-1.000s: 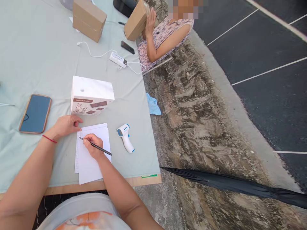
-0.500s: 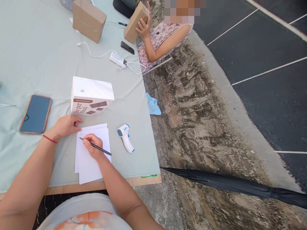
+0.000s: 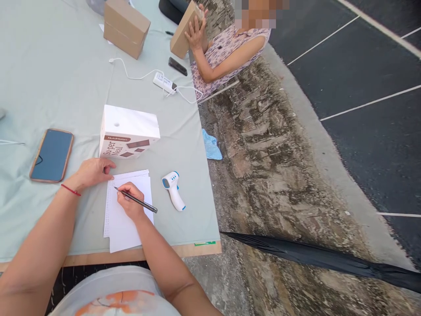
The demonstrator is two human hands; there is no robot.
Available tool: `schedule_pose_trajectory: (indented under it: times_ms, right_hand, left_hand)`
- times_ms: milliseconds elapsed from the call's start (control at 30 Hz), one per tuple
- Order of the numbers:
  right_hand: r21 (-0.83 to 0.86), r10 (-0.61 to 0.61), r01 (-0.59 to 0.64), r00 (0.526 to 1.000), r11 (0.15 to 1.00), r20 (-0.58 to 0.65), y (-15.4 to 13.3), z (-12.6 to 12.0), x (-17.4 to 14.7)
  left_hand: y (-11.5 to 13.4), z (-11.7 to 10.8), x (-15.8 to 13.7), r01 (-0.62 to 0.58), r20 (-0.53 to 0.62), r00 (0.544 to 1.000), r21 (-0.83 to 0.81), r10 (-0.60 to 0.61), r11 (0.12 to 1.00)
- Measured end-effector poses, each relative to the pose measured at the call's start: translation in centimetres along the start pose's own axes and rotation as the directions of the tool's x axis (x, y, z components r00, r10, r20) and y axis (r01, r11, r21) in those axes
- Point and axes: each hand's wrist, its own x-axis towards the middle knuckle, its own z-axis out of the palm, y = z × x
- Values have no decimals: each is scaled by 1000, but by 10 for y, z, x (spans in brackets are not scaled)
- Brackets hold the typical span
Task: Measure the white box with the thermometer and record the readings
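My right hand [image 3: 131,202] grips a black pen [image 3: 140,202], its tip at the upper left of the white paper sheets [image 3: 126,230]. Rows of small marks run down the left edge of the lower sheet. By the sheets' top left corner rests my left hand [image 3: 95,172], thumb and forefinger apart, holding nothing that shows. Just beyond it stands a white box with brown bar pictures [image 3: 131,125], printed "Super Meal". A white and blue infrared thermometer [image 3: 174,191] lies to the right of the paper. Left of my left hand is a phone in a brown case [image 3: 51,155].
Across the cloth-covered table [image 3: 72,79], a person [image 3: 226,57] holds a cardboard box [image 3: 184,33]. Another carton [image 3: 126,28], a white power bank [image 3: 163,81] with a cable and a black object [image 3: 178,66] lie there. A blue cloth [image 3: 211,145] hangs at the right edge.
The pen and my right hand have shifted slightly, with the pen tip still by the sheets' upper left. The other person's second hand now shows at the cardboard box. My left hand stays put.
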Motion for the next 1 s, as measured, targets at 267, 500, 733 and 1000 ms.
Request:
schedule_pose_trajectory:
  times_ms: [267, 500, 733, 1000]
  right_hand:
    - [-18, -61, 60, 997, 998, -52, 3, 1, -1]
    - [-98, -150, 138, 981, 986, -127, 1, -4, -9]
    - [-105, -74, 58, 985, 993, -155, 2, -4, -10]
    - [-176, -11, 1, 998, 984, -57, -4, -7, -10]
  left_hand:
    - [-1, 1, 1, -8, -1, 1000, 1, 8, 1000]
    - [5, 2, 1, -12, -9, 1000, 56, 13, 998]
    - [4, 8, 1, -67, -5, 998, 102, 68, 993]
    - [4, 10, 2, -96, -13, 995, 102, 98, 990]
